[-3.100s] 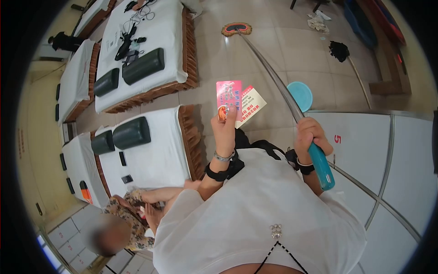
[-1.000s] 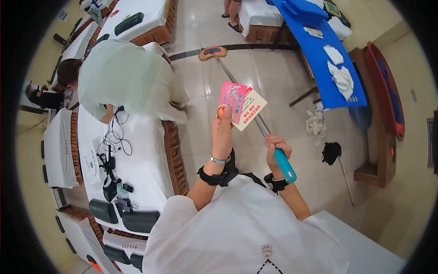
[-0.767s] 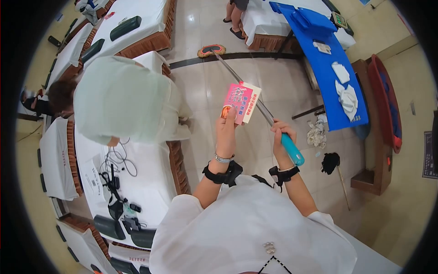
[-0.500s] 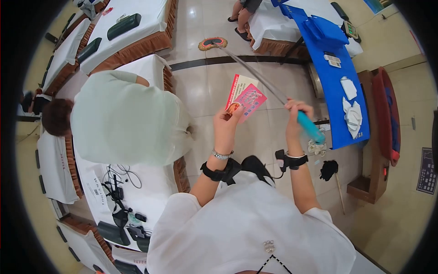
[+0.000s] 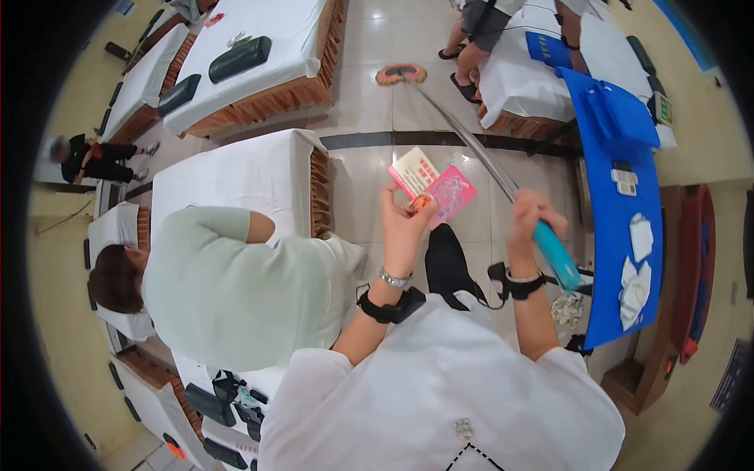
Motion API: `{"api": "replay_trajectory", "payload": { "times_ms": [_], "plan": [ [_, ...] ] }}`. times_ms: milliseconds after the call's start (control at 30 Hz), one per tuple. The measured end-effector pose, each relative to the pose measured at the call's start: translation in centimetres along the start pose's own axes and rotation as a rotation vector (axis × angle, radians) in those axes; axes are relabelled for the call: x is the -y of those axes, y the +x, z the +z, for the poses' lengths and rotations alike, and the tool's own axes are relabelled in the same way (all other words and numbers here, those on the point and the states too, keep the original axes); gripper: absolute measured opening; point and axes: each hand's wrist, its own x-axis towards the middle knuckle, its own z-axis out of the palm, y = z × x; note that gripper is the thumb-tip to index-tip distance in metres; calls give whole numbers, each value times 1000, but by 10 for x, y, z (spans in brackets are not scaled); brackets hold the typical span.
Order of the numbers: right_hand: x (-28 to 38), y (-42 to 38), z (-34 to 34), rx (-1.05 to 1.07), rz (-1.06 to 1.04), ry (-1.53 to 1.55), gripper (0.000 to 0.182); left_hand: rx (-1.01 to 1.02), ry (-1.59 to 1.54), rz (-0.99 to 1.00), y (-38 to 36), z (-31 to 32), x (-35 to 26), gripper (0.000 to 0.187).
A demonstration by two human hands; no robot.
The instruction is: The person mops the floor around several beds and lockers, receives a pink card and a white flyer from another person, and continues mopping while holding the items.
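Between the thumb and fingers of my left hand (image 5: 404, 224) are two printed cards, a pink card (image 5: 452, 192) overlapping a cream-and-red card (image 5: 413, 169). My right hand (image 5: 534, 220) is wrapped round a mop (image 5: 479, 149), near the top of its teal grip (image 5: 556, 255). The grey pole slants away from me to the mop's fringed head (image 5: 402, 74), which rests on the tiled floor. Both wrists wear black straps, and a metal watch or bracelet is on the left one.
A person in a pale green top (image 5: 236, 286) leans over a white bed (image 5: 236, 177) at my left. On the right stands a blue-covered table (image 5: 609, 290) with folded white cloths (image 5: 635, 290). Other people stand at the far left and beyond the mop head.
My view has moved forward, with a black-clad leg now stepping out ahead. The cards have turned slightly in my left hand. My right hand still grips the mop.
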Motion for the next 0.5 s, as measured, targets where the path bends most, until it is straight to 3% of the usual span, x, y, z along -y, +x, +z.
{"api": "replay_trajectory", "payload": {
  "times_ms": [100,233,300,433,500],
  "plan": [
    [-73,32,14,168,342,-273,12,-53,93,107,55,33,-15,73],
    [-174,102,49,128,208,-57,11,-4,81,151,122,74,-42,74],
    [-175,141,57,120,215,-22,11,-22,-45,246,145,90,-51,78],
    [-123,242,78,-11,268,-196,17,14,21,198,201,94,-68,81],
    [-137,270,79,-62,0,33,18,20,82,183,234,94,-75,82]
  ]
}}
